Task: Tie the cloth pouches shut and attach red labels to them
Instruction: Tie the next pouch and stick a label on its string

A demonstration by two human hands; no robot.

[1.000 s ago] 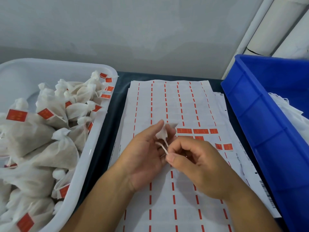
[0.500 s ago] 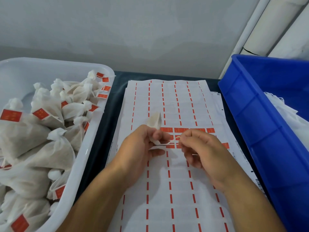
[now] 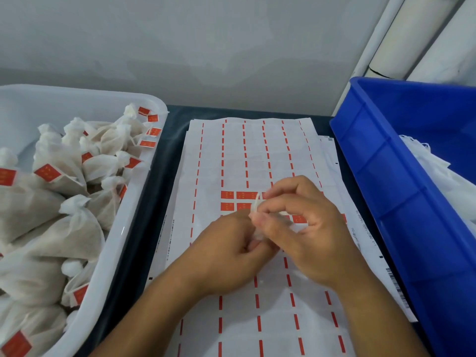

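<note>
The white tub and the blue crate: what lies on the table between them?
In the head view, the label sheets lie between white tub and blue crate, with both hands above them.

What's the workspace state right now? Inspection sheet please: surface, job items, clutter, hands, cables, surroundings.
Surface: dark table, mostly covered by label sheets.
Job's things: white tub on the left, heaped with tied pouches bearing red labels; a few red labels left on the top sheet; small pouch with string between the hands.
Clutter: blue crate on the right, holding white cloth.
Hands: left hand and right hand both pinch the pouch, above the sheets.
Cables: nothing seen.
Surroundings: grey wall; white pipes at upper right.
</note>
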